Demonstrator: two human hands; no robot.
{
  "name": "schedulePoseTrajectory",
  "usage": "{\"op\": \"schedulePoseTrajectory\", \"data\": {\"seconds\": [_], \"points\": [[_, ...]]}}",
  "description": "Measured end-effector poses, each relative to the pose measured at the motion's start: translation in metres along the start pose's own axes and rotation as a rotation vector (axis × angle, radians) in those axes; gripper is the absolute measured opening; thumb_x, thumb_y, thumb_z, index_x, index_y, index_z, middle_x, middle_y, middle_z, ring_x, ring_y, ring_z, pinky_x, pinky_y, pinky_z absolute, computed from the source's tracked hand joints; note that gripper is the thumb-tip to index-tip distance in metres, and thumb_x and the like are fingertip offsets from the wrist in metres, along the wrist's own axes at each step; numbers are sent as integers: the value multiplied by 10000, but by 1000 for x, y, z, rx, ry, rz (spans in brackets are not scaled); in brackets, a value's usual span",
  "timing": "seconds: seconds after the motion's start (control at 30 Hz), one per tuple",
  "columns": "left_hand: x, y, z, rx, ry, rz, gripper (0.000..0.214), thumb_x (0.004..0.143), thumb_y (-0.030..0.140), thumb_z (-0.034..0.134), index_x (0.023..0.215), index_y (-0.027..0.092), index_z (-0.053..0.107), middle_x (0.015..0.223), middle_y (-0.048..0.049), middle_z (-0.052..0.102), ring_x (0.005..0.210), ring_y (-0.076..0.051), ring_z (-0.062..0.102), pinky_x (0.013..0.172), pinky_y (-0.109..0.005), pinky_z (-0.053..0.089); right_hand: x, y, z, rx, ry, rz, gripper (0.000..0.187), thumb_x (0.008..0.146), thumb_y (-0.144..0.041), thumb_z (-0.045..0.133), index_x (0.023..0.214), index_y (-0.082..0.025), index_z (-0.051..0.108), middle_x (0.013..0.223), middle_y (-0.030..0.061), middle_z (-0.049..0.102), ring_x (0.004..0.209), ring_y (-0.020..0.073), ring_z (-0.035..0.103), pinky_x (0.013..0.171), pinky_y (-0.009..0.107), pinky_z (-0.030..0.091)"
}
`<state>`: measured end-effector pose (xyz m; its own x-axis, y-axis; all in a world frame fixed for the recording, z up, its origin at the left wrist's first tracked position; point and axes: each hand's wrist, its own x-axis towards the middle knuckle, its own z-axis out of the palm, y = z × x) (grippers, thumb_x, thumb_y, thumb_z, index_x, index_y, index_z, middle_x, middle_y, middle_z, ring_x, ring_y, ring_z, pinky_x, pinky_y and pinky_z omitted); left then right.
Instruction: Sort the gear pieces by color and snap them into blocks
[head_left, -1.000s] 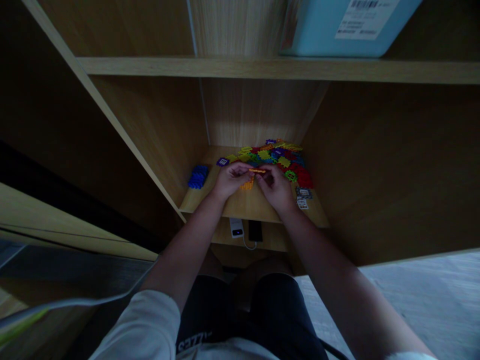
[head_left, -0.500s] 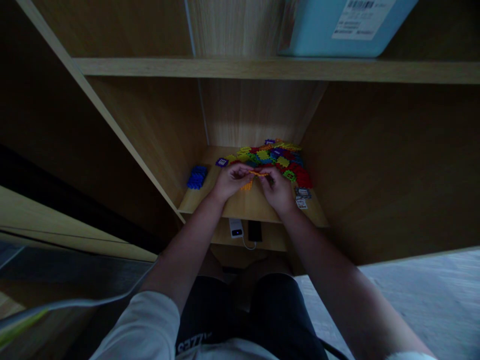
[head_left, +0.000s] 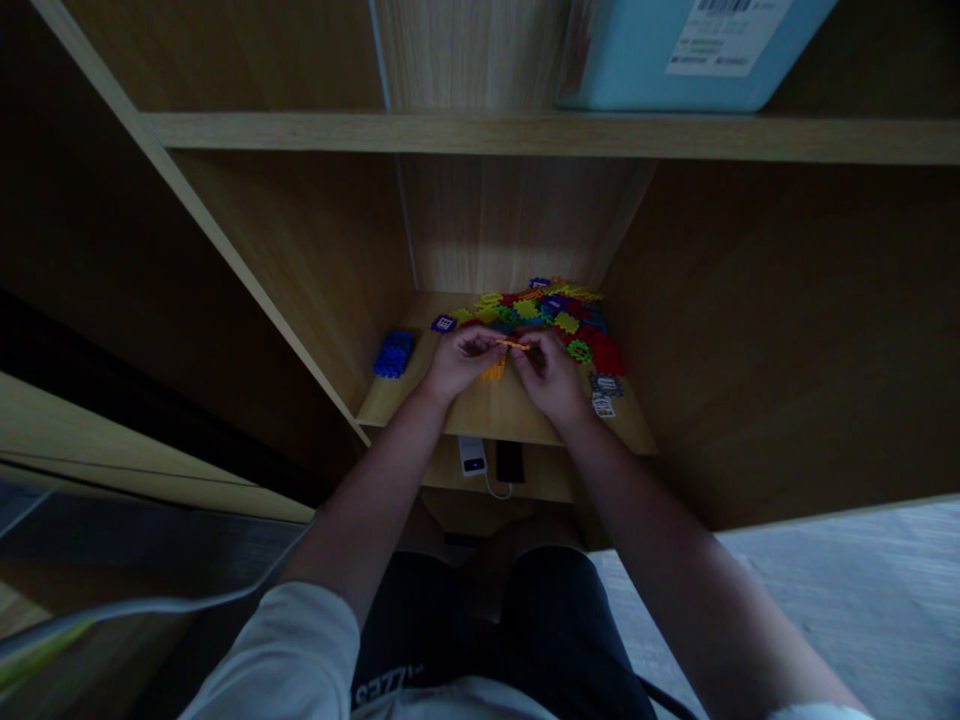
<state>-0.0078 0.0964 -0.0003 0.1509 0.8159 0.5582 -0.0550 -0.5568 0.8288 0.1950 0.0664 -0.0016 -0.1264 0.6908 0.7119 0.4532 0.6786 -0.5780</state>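
Observation:
Both hands meet over the wooden desk surface (head_left: pixel 420 400) inside a cubby. My left hand (head_left: pixel 459 362) and my right hand (head_left: pixel 551 375) each pinch an end of a flat orange interlocking tile (head_left: pixel 514 345) held edge-on between them. More orange tiles (head_left: pixel 493 372) sit just under it, partly hidden by my left hand. Behind the hands lies a pile of colourful interlocking tiles (head_left: pixel 551 315), yellow, green, red and purple. A stack of blue tiles (head_left: pixel 394 354) stands at the desk's left edge, and a single purple tile (head_left: pixel 443 324) lies near it.
Small printed cards (head_left: pixel 604 395) lie to the right of my right hand. A white power bank (head_left: pixel 473 455) and a black phone (head_left: pixel 511 462) rest on a lower ledge. A light blue box (head_left: pixel 675 50) sits on the shelf (head_left: pixel 525 135) overhead. Wooden walls close in both sides.
The hands stay together on the orange tile, shifting only slightly; the tile tilted a little and levelled again.

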Motion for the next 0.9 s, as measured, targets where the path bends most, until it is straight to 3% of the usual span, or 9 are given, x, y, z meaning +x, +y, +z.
{"op": "schedulePoseTrajectory", "data": {"seconds": [0.17,0.5,0.77,0.9], "points": [[0,0,-2,62,56,48,321,871,482,885,1016,199,841,791,-16,759,694,-127,653,670,-257,527,3,-4,-1,3,12,-52,213,1090,-477,613,1189,-304,688,1237,107,699,1181,294,692,1017,484,605],[-1,5,-5,166,39,57,186,926,357,779,1036,209,807,869,-26,770,778,-155,695,731,-274,547,0,12,4,122,-10,90,241,1061,-515,656,1178,-316,726,1149,59,756,1008,259,718,955,460,600],[4,-5,-10,262,321,-58,187,1016,273,568,947,231,736,878,-24,767,863,-185,723,861,-317,573,3,6,5,114,-63,81,205,994,-467,726,1112,-301,732,1181,59,770,959,237,696,932,444,604],[7,-17,-12,305,298,-153,234,1007,284,552,871,231,735,931,-50,801,924,-219,740,912,-354,569,3,7,7,135,-94,52,197,999,-464,727,1114,-305,744,1198,59,783,1010,243,713,955,455,608]]}}
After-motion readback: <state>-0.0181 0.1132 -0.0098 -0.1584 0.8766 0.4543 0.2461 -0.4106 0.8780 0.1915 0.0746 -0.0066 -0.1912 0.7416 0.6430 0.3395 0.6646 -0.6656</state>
